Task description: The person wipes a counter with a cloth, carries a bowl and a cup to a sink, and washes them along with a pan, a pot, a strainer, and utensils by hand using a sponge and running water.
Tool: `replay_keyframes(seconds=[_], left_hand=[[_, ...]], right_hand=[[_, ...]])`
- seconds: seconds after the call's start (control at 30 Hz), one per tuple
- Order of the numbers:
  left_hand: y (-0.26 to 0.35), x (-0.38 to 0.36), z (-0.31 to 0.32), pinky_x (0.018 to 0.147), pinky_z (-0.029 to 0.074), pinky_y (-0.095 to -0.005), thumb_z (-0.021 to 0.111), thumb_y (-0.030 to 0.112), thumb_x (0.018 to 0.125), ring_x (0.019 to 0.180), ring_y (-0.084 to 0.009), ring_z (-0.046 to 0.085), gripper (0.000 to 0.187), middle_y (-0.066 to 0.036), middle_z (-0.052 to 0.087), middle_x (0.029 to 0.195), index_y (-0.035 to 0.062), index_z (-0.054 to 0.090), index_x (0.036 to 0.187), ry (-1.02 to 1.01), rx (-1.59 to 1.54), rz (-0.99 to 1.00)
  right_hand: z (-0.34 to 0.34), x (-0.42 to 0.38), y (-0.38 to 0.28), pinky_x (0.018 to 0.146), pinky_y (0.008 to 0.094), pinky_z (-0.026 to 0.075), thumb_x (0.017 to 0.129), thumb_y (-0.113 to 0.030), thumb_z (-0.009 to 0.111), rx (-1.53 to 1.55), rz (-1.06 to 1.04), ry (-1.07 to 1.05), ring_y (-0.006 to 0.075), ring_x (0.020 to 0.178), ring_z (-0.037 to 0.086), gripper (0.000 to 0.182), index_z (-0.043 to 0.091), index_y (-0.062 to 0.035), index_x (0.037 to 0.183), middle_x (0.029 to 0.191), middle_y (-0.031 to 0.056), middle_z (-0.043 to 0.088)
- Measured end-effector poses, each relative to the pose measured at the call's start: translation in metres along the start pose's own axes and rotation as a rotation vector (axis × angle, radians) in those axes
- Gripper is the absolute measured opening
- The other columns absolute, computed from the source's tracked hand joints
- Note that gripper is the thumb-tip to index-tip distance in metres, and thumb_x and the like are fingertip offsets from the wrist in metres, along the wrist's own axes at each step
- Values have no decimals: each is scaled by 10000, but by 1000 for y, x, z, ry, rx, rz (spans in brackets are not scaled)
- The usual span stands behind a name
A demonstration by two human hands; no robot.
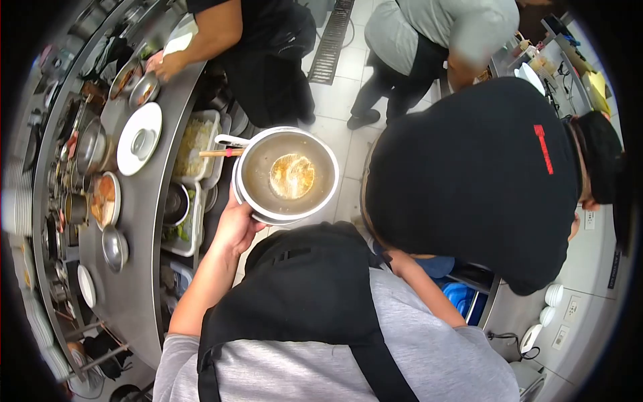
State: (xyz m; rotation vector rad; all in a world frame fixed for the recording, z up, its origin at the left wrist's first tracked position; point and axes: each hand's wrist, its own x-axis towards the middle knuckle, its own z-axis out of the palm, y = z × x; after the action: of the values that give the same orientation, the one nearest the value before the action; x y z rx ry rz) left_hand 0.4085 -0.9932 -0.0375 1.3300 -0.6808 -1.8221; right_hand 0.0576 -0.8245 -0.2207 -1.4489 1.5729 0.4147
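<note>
My left hand [236, 226] is closed around the underside and side of a round, pale-rimmed metal bowl [254, 174], held in front of my apron. Inside it the bottom is brownish, with a bright, golden, glare-lit patch [292, 176] in the middle. A wooden stick [221, 153] with a pink band juts out over the left rim, beside a pale looped handle [232, 141]. Part of another rim shows beneath the bowl. My right forearm [429, 285] reaches in beside the co-worker's back, and the hand at its end is hidden.
A steel counter [137, 234] on my left bears a white plate [151, 120], a plate of food [106, 199] and a metal bowl [115, 248]. Food tubs [199, 144] sit beneath it. One co-worker in black [462, 181] bends close at my right; two people stand ahead.
</note>
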Motion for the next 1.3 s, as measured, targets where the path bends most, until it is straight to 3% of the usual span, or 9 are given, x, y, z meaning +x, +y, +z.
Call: replay_keyframes(seconds=[0.07,0.13,0.2,0.23,0.37,0.57,0.8,1.07,1.3], left_hand=[[19,39,12,407,510,-167,399,-31,900,606,-142,642,591,-120,579,1055,197,234,1419,-62,-4,-20],[38,80,36,412,518,-213,371,-27,917,505,-154,610,526,-112,625,901,175,278,1394,-51,-6,-47],[53,125,56,440,538,-236,382,-41,902,530,-171,622,561,-125,618,917,190,264,1399,-112,-15,-56],[64,144,70,468,553,-258,382,-58,884,560,-182,632,604,-133,605,956,206,244,1409,-131,17,-89],[89,239,121,496,563,-285,395,-116,800,631,-223,643,750,-137,570,1031,267,216,1419,-295,45,-120],[113,373,210,496,554,-260,383,-98,764,645,-251,624,704,-143,529,1036,252,237,1358,-467,175,-174],[105,483,317,480,544,-233,389,-100,790,679,-298,612,571,-222,493,1058,194,274,1266,-448,118,-220],[122,565,390,502,546,-214,390,-74,818,702,-263,624,490,-184,547,976,121,318,1262,-471,234,-254],[124,593,431,494,543,-221,392,-73,821,700,-270,611,513,-186,522,1012,175,306,1261,-468,192,-264]], right_hand=[[7,17,14,892,421,464,834,-269,501,189,37,95,370,1041,590,340,673,-31,1005,1069,221,629],[9,38,22,889,410,467,812,-269,527,252,16,29,375,1041,590,332,684,-29,978,1080,228,624],[32,66,34,896,391,463,799,-286,547,-60,-106,-125,363,1049,592,357,677,-27,1006,1115,238,609],[49,77,40,926,380,447,818,-308,535,162,-33,-117,335,1102,572,385,671,-28,1045,1186,221,584],[76,97,27,944,381,436,834,-325,521,291,231,-203,324,1130,556,402,662,-30,1069,1213,205,574],[88,112,-26,947,389,431,839,-330,518,552,579,-243,321,1136,552,402,660,-39,1079,1217,195,574],[57,147,-51,944,399,431,839,-329,522,795,738,-153,321,1132,554,394,660,-50,1081,1210,188,578],[-13,178,-5,939,412,429,838,-329,526,931,825,-36,322,1127,557,386,660,-63,1084,1202,181,584],[-88,181,50,936,422,429,838,-328,530,928,903,112,323,1122,559,378,660,-75,1087,1196,174,588]])
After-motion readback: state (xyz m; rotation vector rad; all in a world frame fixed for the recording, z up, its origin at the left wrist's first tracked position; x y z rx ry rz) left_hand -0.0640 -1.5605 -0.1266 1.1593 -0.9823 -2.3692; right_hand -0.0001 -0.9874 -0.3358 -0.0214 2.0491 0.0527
